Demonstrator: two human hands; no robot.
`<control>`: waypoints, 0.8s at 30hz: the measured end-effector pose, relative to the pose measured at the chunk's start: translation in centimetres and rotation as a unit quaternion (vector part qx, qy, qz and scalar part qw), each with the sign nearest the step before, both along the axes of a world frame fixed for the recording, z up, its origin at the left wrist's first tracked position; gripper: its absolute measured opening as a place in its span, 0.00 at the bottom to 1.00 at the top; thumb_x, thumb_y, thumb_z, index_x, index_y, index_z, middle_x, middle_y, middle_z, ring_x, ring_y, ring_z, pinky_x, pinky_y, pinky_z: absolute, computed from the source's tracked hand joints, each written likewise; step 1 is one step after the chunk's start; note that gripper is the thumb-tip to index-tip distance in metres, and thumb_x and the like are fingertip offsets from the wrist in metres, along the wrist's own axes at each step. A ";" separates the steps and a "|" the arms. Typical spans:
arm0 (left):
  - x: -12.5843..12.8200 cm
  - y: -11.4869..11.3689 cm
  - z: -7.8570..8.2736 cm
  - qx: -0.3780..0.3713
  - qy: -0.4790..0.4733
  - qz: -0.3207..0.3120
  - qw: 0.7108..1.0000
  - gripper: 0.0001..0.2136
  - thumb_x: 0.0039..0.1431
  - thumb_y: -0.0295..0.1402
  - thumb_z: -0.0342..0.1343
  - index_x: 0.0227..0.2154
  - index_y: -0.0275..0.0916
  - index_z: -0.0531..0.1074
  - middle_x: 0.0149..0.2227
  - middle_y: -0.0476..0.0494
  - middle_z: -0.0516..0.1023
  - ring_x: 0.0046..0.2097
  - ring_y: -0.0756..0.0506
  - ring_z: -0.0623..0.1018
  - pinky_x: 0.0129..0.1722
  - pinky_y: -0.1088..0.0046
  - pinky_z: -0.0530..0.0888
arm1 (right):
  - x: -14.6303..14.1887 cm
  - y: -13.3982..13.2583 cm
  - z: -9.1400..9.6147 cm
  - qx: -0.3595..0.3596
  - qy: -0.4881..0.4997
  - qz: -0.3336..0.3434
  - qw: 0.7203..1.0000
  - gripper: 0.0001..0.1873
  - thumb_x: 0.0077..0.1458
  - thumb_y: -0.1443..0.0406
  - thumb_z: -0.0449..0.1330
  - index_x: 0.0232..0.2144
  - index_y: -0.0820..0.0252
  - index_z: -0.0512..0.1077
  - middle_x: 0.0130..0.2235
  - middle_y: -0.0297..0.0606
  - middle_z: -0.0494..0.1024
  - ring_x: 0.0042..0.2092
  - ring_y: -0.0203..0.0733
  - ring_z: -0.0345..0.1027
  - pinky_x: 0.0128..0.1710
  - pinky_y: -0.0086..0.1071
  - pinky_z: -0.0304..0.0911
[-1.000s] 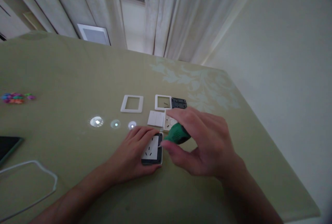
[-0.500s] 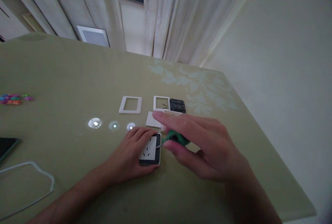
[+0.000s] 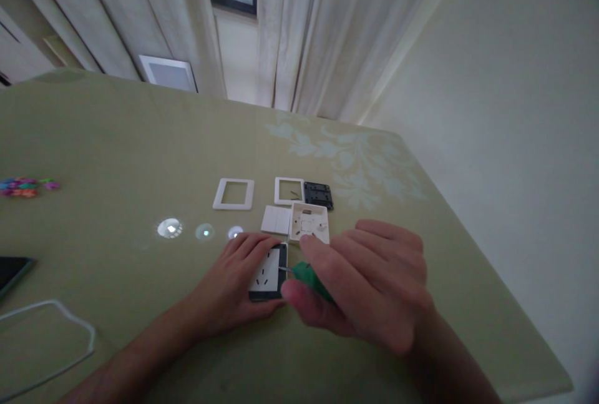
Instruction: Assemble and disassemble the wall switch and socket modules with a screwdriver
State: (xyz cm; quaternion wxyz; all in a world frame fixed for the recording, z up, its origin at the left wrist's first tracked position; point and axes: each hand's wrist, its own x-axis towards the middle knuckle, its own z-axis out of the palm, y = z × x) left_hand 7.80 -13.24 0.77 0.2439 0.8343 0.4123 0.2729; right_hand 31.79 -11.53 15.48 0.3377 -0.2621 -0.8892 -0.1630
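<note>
My left hand is closed around the left side of a wall socket with a white face and dark border, lying on the table. In my right hand is a green-handled screwdriver, its thin shaft pointing left to the socket's dark right border. Whether the tip sits in a screw is too small to tell. Just beyond my hands lie a white switch panel and an open white back box. My right fingers cover the box's near edge.
Farther back lie a white frame, a second white frame with small screws inside it, and a black mounting plate. To the left are colourful small pieces, a dark device and a white cable.
My right hand has rotated and shifted slightly down with the screwdriver, uncovering the white back box. My left hand keeps hold of the socket. The view has tilted slightly.
</note>
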 end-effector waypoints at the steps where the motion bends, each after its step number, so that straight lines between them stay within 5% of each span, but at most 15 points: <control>1: 0.0 0.0 0.0 0.000 -0.002 -0.001 1.000 0.37 0.59 0.39 0.71 0.70 0.50 0.64 0.65 0.39 0.77 0.64 0.29 0.75 0.67 0.42 0.74 | -0.1 0.0 0.0 -0.014 0.000 0.006 1.000 0.18 0.70 0.54 0.65 0.44 0.66 0.79 0.28 0.35 0.81 0.26 0.40 0.71 0.25 0.39 0.61; 5: 0.0 0.0 -0.3 0.005 0.018 -0.008 1.000 0.38 0.60 0.39 0.71 0.71 0.49 0.62 0.69 0.37 0.73 0.68 0.27 0.72 0.69 0.40 0.72 | -0.1 0.3 0.6 -0.219 -0.016 0.096 0.971 0.25 0.74 0.65 0.50 0.67 0.71 0.69 0.58 0.51 0.83 0.51 0.46 0.81 0.46 0.38 0.75; 7: 0.0 0.0 -0.3 0.014 0.016 -0.006 1.000 0.38 0.58 0.39 0.71 0.70 0.48 0.63 0.68 0.36 0.74 0.66 0.27 0.74 0.67 0.40 0.73 | 0.1 0.4 0.6 -0.221 -0.025 0.094 0.970 0.22 0.75 0.64 0.53 0.65 0.68 0.70 0.52 0.46 0.86 0.45 0.42 0.82 0.43 0.34 0.74; 9: 0.0 0.0 -0.4 0.018 0.012 -0.004 1.000 0.38 0.57 0.36 0.71 0.69 0.48 0.63 0.66 0.37 0.76 0.65 0.28 0.75 0.66 0.41 0.74 | 0.2 0.4 0.3 -0.120 -0.006 0.047 0.992 0.13 0.72 0.60 0.63 0.51 0.64 0.78 0.33 0.35 0.84 0.29 0.39 0.75 0.29 0.35 0.66; 11: 0.0 0.0 -0.3 0.015 0.015 -0.004 1.000 0.39 0.56 0.35 0.71 0.69 0.48 0.63 0.65 0.38 0.76 0.64 0.29 0.75 0.67 0.42 0.73 | 0.2 0.4 0.1 -0.063 0.016 0.001 0.998 0.12 0.67 0.58 0.68 0.42 0.61 0.78 0.26 0.32 0.80 0.24 0.38 0.69 0.25 0.36 0.59; 14: -0.1 0.0 -0.3 0.017 0.024 -0.005 1.000 0.39 0.57 0.37 0.71 0.69 0.48 0.62 0.66 0.37 0.75 0.65 0.28 0.74 0.66 0.41 0.73 | 0.4 0.5 0.6 -0.204 0.014 0.056 0.977 0.18 0.70 0.61 0.60 0.57 0.65 0.74 0.49 0.45 0.87 0.46 0.47 0.83 0.43 0.38 0.74; 16: -0.1 0.0 -0.2 0.018 0.032 -0.005 0.999 0.39 0.58 0.38 0.71 0.70 0.47 0.61 0.68 0.36 0.74 0.66 0.27 0.73 0.67 0.41 0.72 | 0.6 0.7 0.9 -0.305 0.006 0.121 0.945 0.27 0.71 0.67 0.53 0.69 0.64 0.65 0.65 0.48 0.79 0.65 0.47 0.75 0.59 0.40 0.73; 17: -0.1 0.0 -0.3 0.019 0.033 -0.006 0.999 0.39 0.59 0.38 0.71 0.71 0.47 0.60 0.69 0.36 0.73 0.67 0.27 0.72 0.67 0.40 0.72 | 0.6 0.8 0.9 -0.322 0.001 0.138 0.936 0.27 0.72 0.69 0.52 0.70 0.62 0.63 0.67 0.47 0.78 0.66 0.45 0.74 0.61 0.39 0.72; 19: 0.0 0.1 -0.3 0.014 0.032 -0.010 0.999 0.40 0.59 0.37 0.70 0.71 0.48 0.60 0.68 0.36 0.73 0.67 0.27 0.72 0.68 0.40 0.71 | 0.6 1.0 0.5 -0.262 0.002 0.105 0.959 0.18 0.73 0.66 0.59 0.62 0.60 0.71 0.53 0.41 0.87 0.52 0.41 0.82 0.48 0.34 0.75; 21: 0.0 0.1 -0.3 0.005 0.030 -0.008 1.000 0.39 0.59 0.37 0.70 0.70 0.49 0.60 0.66 0.38 0.74 0.66 0.29 0.73 0.68 0.41 0.71 | 0.3 1.0 -0.2 -0.144 0.005 0.042 0.989 0.10 0.70 0.59 0.67 0.45 0.59 0.76 0.34 0.33 0.85 0.31 0.38 0.76 0.31 0.34 0.66; 23: 0.0 0.2 -0.2 -0.001 0.031 -0.011 0.999 0.38 0.59 0.37 0.70 0.70 0.49 0.60 0.66 0.38 0.75 0.65 0.29 0.74 0.68 0.41 0.71 | 0.0 0.8 -0.5 -0.086 0.017 0.019 0.996 0.13 0.67 0.55 0.69 0.37 0.58 0.75 0.27 0.31 0.80 0.26 0.38 0.71 0.27 0.35 0.62; 24: 0.0 0.2 -0.2 -0.001 0.031 -0.012 0.999 0.38 0.60 0.37 0.70 0.70 0.48 0.60 0.66 0.37 0.74 0.65 0.29 0.73 0.68 0.41 0.71 | -0.1 0.8 -0.5 -0.107 0.024 0.032 0.993 0.11 0.67 0.57 0.67 0.39 0.59 0.75 0.31 0.35 0.83 0.30 0.41 0.76 0.30 0.36 0.67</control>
